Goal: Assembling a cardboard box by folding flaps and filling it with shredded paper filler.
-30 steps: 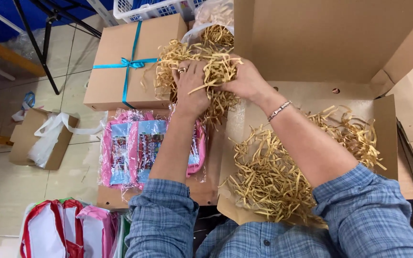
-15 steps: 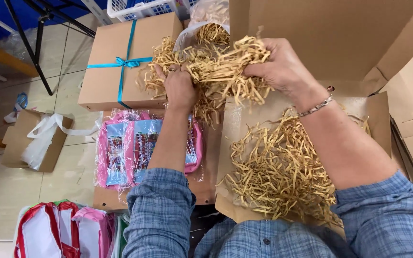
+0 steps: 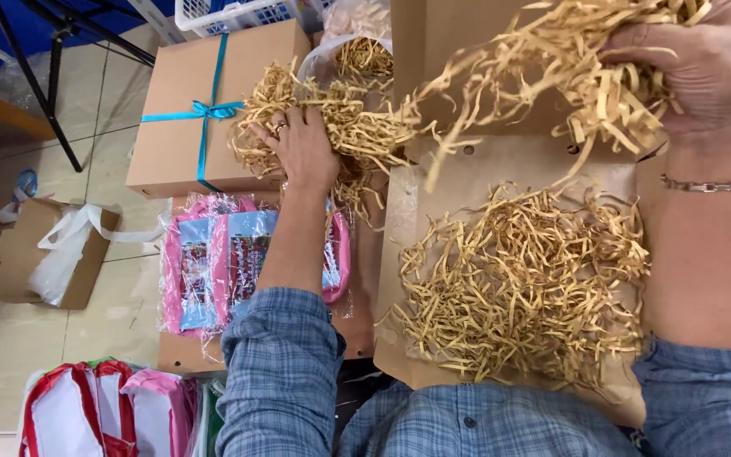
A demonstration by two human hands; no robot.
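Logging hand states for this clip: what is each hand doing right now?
Left hand: open, fingers spread, resting on the shredded paper pile.
Right hand: closed, holding a paper shred clump.

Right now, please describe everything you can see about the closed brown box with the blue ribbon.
The closed box is flat, rectangular and looks like plain brown cardboard. A thin turquoise ribbon crosses it lengthwise and widthwise, tied in a small bow near its right side. It lies flat, slightly turned, above the pink packets. Loose shredded paper spills over its right edge, where the left hand rests in the shreds. Its lid is shut and looks undamaged.
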